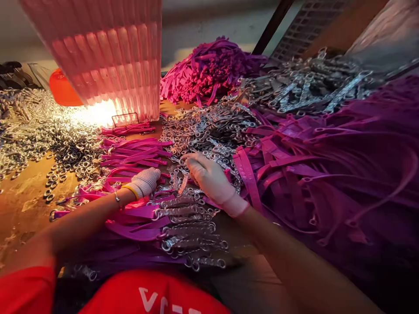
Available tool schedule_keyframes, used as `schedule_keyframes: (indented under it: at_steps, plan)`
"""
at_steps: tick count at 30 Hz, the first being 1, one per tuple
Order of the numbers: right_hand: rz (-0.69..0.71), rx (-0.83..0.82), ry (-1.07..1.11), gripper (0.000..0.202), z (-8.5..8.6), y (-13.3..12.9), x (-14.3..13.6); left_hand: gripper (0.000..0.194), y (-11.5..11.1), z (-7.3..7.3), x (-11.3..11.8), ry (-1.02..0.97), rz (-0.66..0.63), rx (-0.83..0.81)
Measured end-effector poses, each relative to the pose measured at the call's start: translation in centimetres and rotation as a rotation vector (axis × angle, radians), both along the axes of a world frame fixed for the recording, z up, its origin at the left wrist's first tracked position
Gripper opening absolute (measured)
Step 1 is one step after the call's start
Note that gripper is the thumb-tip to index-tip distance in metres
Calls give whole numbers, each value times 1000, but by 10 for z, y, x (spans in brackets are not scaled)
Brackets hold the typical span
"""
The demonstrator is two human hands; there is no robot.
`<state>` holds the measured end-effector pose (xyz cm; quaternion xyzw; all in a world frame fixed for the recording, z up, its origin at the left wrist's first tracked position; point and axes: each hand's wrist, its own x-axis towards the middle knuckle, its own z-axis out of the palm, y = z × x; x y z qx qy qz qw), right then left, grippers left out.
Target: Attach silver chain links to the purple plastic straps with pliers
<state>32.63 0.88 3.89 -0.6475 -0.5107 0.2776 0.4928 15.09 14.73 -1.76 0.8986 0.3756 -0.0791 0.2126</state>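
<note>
the pink straps (140,212) we're on lie lower centre of frame, laid roughly side by side, w/ linked chain ends (185,202) pointing right. our l. hand (144,183), gloved, is over the straps mid-frame, fingers curled in; can't tell if they pinch anything. our r. hand (209,179), also gloved, is just right of it, index reaching to the edge of the chain pile (203,131), other fingers bent; can't tell what's pinched, if anything. step in hand, we'd judge: handling a strap & chain pc. btwn both hands. next move calls for a clean grip on one pc., w/o snagging nearby rings. further out: strap heap (294,161) at right, another bundle (209,72) upper centre, ring pile (75,148) at left, lit by the orange lamp (63,89), all on the desk (29,183).
</note>
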Motion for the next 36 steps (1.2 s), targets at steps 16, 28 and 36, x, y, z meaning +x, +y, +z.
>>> schedule_keyframes:
  at_steps: [16,28,36]
  plan:
    - [149,-36,-127,26,8,-11,-14,16,-4,19,-15,-195,44,41]
    - [169,-35,-532,24,14,-22,-85,22,-79,87,-72,-747,387,-891]
    - [148,-64,-863,30,14,-23,-106,26,-69,73,-85,-664,144,-355]
